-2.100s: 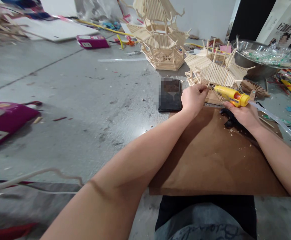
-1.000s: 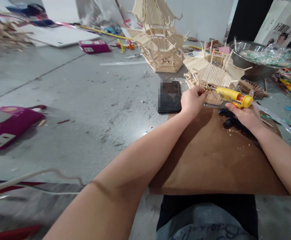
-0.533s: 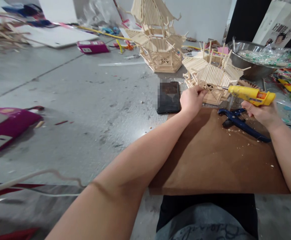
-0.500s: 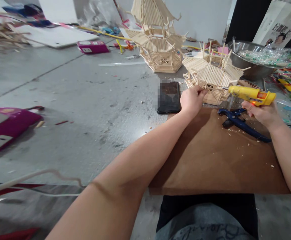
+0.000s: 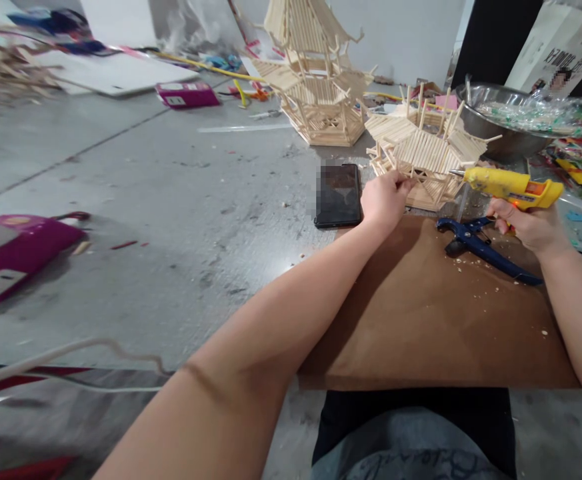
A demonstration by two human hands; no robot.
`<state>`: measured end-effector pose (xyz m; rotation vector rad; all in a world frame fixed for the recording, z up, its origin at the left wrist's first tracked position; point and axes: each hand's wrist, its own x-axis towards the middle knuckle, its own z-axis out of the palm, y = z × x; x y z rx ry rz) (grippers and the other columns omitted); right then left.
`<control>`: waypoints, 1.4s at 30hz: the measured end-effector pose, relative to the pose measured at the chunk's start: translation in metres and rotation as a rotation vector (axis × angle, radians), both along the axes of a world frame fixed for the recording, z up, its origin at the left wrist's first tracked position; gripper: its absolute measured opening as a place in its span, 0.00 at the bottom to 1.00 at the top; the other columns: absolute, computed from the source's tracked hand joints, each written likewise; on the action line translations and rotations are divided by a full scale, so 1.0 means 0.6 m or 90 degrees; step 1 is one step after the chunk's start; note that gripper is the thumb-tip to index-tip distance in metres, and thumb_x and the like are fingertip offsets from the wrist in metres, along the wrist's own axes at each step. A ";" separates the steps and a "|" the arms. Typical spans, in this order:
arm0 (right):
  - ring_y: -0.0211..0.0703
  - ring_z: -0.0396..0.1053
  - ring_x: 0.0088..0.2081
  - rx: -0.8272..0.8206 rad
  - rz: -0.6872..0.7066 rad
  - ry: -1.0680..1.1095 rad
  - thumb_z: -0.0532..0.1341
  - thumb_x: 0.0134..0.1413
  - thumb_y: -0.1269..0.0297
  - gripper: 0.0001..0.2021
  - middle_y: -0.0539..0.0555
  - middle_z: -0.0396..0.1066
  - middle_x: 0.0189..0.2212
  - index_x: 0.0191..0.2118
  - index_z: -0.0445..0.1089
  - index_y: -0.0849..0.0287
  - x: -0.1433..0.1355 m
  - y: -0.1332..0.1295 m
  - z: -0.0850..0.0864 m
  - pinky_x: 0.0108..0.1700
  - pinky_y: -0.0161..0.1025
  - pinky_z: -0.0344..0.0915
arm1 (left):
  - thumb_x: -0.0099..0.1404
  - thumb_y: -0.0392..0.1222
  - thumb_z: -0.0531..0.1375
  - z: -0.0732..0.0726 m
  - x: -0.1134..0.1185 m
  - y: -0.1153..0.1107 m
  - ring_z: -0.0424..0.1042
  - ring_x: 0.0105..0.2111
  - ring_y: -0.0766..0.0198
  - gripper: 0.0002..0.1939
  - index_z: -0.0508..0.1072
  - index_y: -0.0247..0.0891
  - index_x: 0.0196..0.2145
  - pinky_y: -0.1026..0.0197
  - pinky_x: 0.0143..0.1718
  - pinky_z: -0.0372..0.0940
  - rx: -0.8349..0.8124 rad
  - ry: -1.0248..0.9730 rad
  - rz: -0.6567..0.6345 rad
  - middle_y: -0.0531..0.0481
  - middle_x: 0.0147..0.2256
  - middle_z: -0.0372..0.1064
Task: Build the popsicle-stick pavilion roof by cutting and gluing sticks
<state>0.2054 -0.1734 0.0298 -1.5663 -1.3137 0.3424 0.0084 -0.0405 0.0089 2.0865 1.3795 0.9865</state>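
Note:
My left hand [image 5: 385,200] is closed at the lower left side of a low wooden-stick model [image 5: 428,150], its fingertips pinched near the railing; whatever lies between them is too small to name. My right hand [image 5: 528,223] grips a yellow glue gun [image 5: 508,185] with a small orange light. The gun's nozzle points left, close to the model's right front edge. Behind stands a taller stick pagoda [image 5: 321,87]. Blue-handled cutters [image 5: 488,250] lie below the gun on a brown board [image 5: 435,320].
A black phone [image 5: 341,193] lies left of my left hand. Purple power strips [image 5: 25,250] sit at the left and farther back. A metal bowl [image 5: 503,133] with plastic-wrapped items stands at the back right. Cables run along the lower left edge.
My right hand and the glue gun have moved slightly right, drawing the nozzle away from my left hand. My left hand stays at the model.

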 end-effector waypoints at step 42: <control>0.34 0.57 0.11 -0.005 -0.310 0.358 0.68 0.32 0.53 0.18 0.47 0.65 0.14 0.29 0.64 0.57 0.169 -0.059 0.012 0.13 0.35 0.56 | 0.64 0.44 0.46 -0.021 -0.009 -0.056 0.72 0.36 0.57 0.17 0.73 0.43 0.42 0.59 0.33 0.63 0.254 0.427 -0.336 0.46 0.37 0.73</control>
